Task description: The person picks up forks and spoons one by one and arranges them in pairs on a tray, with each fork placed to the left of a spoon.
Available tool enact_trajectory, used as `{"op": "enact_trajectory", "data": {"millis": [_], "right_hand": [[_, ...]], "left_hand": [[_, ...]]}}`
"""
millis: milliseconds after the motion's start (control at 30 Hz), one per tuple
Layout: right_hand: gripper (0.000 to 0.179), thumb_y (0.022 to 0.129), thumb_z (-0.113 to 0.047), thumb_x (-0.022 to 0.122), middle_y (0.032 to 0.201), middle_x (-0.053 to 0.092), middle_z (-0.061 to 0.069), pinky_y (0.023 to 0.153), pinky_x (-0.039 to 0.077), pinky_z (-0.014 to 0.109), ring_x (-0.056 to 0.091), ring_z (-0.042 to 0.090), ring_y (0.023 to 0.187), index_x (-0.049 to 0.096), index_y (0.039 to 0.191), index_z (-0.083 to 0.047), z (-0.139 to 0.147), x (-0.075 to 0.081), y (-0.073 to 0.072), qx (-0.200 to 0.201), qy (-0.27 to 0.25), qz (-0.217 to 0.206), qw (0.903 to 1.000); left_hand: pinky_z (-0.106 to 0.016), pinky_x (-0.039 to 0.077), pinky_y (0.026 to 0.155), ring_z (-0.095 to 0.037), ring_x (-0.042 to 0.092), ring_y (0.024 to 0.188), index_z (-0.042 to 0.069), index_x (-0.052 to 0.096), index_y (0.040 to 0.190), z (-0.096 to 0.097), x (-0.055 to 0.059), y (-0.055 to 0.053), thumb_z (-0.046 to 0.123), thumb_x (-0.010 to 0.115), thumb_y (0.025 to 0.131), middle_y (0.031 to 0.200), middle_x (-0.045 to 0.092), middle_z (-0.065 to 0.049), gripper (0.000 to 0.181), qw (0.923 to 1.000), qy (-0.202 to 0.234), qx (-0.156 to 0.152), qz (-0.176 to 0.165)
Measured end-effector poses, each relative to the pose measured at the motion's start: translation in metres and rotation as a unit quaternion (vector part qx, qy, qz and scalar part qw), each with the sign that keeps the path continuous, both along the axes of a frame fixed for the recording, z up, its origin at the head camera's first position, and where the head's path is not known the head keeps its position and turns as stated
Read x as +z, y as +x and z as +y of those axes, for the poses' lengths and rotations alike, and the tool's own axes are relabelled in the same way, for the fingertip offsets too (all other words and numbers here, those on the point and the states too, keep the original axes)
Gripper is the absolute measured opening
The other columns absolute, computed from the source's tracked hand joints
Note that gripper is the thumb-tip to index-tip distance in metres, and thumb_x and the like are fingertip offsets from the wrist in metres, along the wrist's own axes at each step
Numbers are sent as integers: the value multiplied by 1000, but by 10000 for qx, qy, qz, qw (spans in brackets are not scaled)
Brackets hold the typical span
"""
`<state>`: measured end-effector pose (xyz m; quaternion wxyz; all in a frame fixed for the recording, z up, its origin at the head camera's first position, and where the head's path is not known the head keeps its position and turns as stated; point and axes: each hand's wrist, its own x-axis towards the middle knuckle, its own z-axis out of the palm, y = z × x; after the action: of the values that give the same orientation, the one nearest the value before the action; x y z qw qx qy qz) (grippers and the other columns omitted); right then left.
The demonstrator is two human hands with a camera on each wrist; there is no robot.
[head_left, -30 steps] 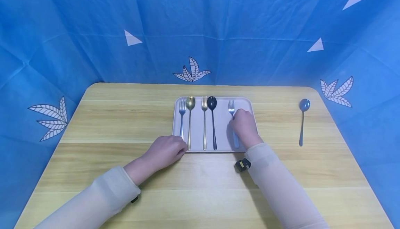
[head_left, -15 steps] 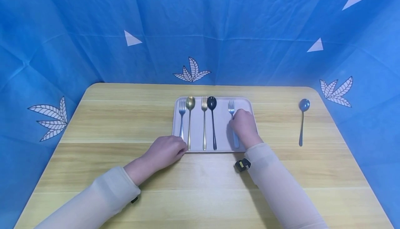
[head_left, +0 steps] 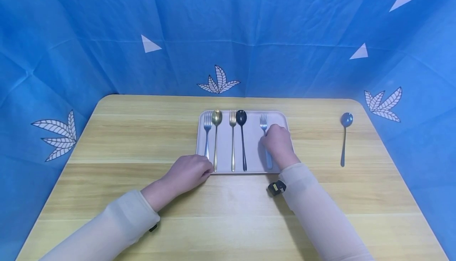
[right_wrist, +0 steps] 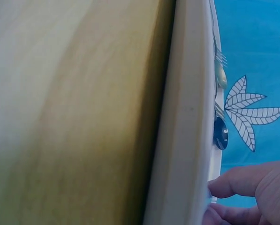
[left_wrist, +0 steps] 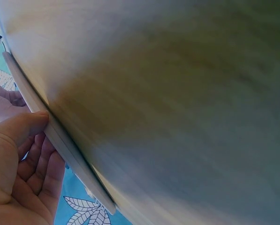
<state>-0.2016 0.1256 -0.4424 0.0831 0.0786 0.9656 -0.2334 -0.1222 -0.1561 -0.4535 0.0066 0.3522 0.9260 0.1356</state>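
Note:
A pale tray (head_left: 253, 146) holds a silver fork (head_left: 208, 124), a gold spoon (head_left: 217, 117), a gold fork (head_left: 232, 119), a black spoon (head_left: 241, 117) and, to the right, another silver fork (head_left: 263, 121). My left hand (head_left: 189, 170) holds the tray's front left corner. In the left wrist view, its thumb (left_wrist: 36, 121) presses the tray's outer wall, with curled fingers over the rim. My right hand (head_left: 279, 142) pinches the right silver fork at mid-handle; its thumb and fingers (right_wrist: 238, 183) show beyond the rim in the right wrist view.
A dark grey-blue spoon (head_left: 346, 119) lies on the wooden table (head_left: 142, 134), right of the tray. A blue cloth (head_left: 285, 35) with leaf and triangle prints hangs behind and at both sides.

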Motion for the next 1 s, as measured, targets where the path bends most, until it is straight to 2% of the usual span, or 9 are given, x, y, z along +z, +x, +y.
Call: {"op": "enact_trajectory", "data": {"millis": [400,633,1000], "right_hand": [[20,89,-9,61,56,48,3,57,47,33,56,22,58,57,70,-6,1,6,-1,-232,-137,-322,9991],[27,87,-8,59,52,41,-1,51,43,31,49,18,50,49,62,-9,4,9,0,-174,-96,-222,9996],[35,89,-11,60,50,41,-1,50,42,31,48,18,50,47,57,-11,11,14,-1,-89,-39,-137,9999]], "left_hand": [[-27,40,52,-7,43,59,24,53,64,-1,-1,1,8,69,87,66,49,12,32,10000,55,1,46],[-26,39,52,-7,43,59,25,52,64,-1,-2,0,8,69,87,65,47,13,33,10000,40,30,46],[-27,41,53,-7,45,60,24,54,65,-1,-1,0,9,69,87,67,50,12,31,10000,47,-12,54]]}}
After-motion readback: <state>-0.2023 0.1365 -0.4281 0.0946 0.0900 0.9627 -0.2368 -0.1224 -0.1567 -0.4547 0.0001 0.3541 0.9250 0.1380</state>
